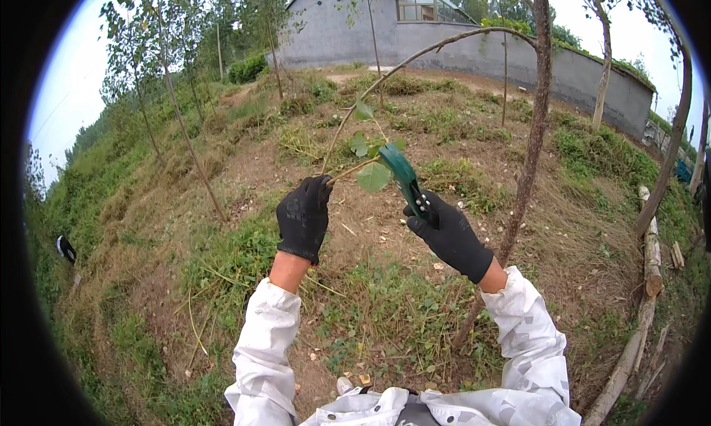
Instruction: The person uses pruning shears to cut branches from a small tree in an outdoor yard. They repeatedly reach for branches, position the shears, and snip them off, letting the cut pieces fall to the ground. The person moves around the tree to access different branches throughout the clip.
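Observation:
My left hand (pixel 303 218), in a black glove, grips a thin tree branch (pixel 417 54). The branch arches down to it from a slender trunk (pixel 537 120) on the right. Out of the same fist a short side twig (pixel 355 169) slants up to the right, with a few green leaves (pixel 374 177) near its end. My right hand (pixel 449 234), also gloved in black, holds a green cutting tool (pixel 401 170) that looks like hand pruners. Its far green end meets the twig's tip beside the leaves; whether its jaws are closed on the twig cannot be told.
Cut logs (pixel 651 259) lie along the right side. Thin young trees (pixel 180 115) stand to the left. Weeds and dry grass (pixel 411 309) cover the soil before my feet. A grey wall (pixel 583 84) and building (pixel 339 32) stand behind. A dark, partly white object (pixel 66 249) is at far left.

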Motion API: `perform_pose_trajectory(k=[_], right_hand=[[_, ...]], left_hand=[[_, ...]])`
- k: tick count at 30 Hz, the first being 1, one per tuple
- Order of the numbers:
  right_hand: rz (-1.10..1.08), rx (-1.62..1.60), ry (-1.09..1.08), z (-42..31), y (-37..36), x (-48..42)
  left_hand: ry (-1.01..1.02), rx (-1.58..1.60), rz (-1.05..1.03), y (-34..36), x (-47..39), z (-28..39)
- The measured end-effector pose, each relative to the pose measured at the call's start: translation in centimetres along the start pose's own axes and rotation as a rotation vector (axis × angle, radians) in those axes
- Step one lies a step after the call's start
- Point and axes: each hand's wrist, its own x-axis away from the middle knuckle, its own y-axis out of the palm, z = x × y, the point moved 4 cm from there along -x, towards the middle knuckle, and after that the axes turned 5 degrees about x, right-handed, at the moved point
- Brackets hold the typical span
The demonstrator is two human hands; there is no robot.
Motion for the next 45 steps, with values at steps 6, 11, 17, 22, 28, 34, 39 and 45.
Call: perform_pose_trajectory(k=[6, 11, 17, 22, 28, 34, 39, 45], right_hand=[[-0.138, -0.273, 0.144, 1.8, -0.1, 1.4], [0.046, -0.098, 0.030, 3.8, 0.4, 2.7], [0.286, 0.465, -0.226, 2.9, -1.8, 2.4], [-0.004, -0.084, 0.058, 4.6, -0.8, 2.7], [0.033, 0.165, 0.027, 3.6, 0.0, 2.7], [0.131, 0.239, -0.111, 3.3, 0.2, 2.3], [0.115, 0.103, -0.009, 3.3, 0.6, 2.0], [0.116, -0.018, 0.017, 4.7, 0.8, 1.3]], left_hand=[[0.055, -0.031, -0.043, 0.2, 0.2, 0.7], [0.086, -0.052, -0.095, 1.6, 0.7, 0.8], [0.097, -0.048, -0.097, 1.8, 0.9, 1.3], [0.072, -0.005, -0.091, 2.0, 1.0, 1.3], [0.055, -0.002, -0.075, 2.2, 1.0, 0.8], [0.068, 0.014, -0.051, 1.9, 0.9, 0.7], [0.042, 0.000, -0.074, 2.2, 1.1, 0.7], [0.035, 0.007, -0.065, 2.2, 1.1, 1.1]])
